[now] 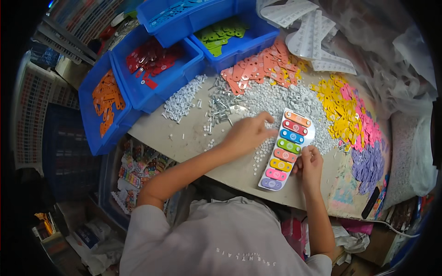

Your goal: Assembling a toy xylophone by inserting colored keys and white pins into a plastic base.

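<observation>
A white toy xylophone (281,166) stands tilted at the table's front edge, its long narrow base carrying a row of coloured metal bars from orange at the far end to purple at the near end. Round white pieces sit on the ends of its upper bars. My right hand (309,166) grips the base's right edge with bent fingers. Left of its upper part, my left hand (248,134) hovers over scattered small white washers (260,156), thumb and forefinger apart; no held piece shows between them.
Blue bins (165,78) of orange, red, green and blue bars stand at the far left. White plastic pegs (184,99), metal screws (220,106), and coral (262,64), yellow (338,101), pink (366,131) and purple bars (368,168) lie heaped across the table. White bases (311,39) are stacked at the back.
</observation>
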The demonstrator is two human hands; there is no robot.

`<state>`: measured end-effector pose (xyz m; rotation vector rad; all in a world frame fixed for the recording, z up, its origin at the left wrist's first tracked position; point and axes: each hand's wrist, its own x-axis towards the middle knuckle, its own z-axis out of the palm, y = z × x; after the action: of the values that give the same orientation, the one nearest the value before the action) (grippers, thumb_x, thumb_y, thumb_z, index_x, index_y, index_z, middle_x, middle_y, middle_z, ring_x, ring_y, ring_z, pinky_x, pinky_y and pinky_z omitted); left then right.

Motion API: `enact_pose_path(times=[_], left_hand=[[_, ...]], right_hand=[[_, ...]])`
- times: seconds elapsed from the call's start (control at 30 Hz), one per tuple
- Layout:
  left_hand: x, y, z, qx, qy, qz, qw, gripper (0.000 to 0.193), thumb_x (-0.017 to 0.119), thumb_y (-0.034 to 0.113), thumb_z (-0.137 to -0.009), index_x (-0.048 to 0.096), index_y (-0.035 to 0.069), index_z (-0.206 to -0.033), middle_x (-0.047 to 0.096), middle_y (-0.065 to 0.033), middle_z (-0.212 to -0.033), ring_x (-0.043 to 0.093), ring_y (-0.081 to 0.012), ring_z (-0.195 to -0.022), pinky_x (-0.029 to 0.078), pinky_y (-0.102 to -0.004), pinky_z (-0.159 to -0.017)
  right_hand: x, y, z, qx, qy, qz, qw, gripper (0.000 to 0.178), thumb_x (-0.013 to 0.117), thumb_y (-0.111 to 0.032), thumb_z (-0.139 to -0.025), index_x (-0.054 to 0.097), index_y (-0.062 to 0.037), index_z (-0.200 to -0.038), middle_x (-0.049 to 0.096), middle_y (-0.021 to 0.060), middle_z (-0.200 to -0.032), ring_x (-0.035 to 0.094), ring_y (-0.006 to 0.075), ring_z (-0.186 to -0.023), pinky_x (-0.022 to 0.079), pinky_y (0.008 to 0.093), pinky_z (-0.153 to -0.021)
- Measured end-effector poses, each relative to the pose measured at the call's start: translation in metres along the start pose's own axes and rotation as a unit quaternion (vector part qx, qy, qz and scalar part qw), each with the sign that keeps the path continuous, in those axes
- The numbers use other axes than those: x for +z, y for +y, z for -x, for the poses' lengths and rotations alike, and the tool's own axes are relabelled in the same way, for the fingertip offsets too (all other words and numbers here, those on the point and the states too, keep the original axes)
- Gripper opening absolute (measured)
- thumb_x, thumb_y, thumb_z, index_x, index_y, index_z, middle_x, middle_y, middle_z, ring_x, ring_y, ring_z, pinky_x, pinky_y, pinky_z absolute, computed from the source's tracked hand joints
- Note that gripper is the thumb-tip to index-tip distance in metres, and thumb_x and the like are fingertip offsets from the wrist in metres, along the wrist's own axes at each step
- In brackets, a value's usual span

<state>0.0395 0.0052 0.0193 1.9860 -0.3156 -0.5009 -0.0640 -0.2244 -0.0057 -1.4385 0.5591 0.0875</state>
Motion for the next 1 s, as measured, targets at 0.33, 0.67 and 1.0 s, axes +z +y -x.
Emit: enact_pose_path(times=[0.33, 0.67, 1.0], left_hand=[[-0.084, -0.079, 0.029, 0.106, 0.350, -0.418, 0.831, 0.012, 0.073, 0.015, -0.084, 0.066, 0.006, -0.083, 0.063, -0.0087, -0.086, 0.060, -0.0304, -0.089, 0.047, -0.0429, -0.082], [-0.089, -0.093, 0.030, 0.091, 0.330, -0.450, 0.824, 0.009, 0.067, 0.011, -0.087, 0.062, 0.003, -0.088, 0.062, -0.0127, -0.090, 0.058, -0.0343, -0.092, 0.044, -0.0453, -0.082], [-0.028, -0.049, 0.063, 0.086, 0.276, 0.024, 0.957, 0.002, 0.064, 0.002, -0.096, 0.062, 0.000, -0.097, 0.068, -0.0057, -0.095, 0.062, -0.0120, -0.086, 0.049, -0.0265, -0.079]], right_hand=[[-0.006, 0.025, 0.011, -0.150, 0.092, -0.065, 0.982, 0.012, 0.056, -0.017, -0.106, 0.049, -0.0075, -0.102, 0.051, 0.0002, -0.065, 0.051, 0.0083, -0.054, 0.036, 0.0211, -0.047], [-0.054, 0.002, 0.015, -0.416, 0.238, 0.437, 0.761, 0.010, 0.064, -0.010, -0.097, 0.063, -0.0002, -0.097, 0.066, 0.0088, -0.086, 0.062, 0.0198, -0.076, 0.050, 0.0322, -0.068], [-0.210, -0.003, -0.027, -0.304, 0.432, 0.504, 0.683, 0.011, 0.066, -0.009, -0.091, 0.067, -0.0004, -0.099, 0.067, 0.0129, -0.090, 0.061, 0.0314, -0.088, 0.049, 0.0404, -0.082]])
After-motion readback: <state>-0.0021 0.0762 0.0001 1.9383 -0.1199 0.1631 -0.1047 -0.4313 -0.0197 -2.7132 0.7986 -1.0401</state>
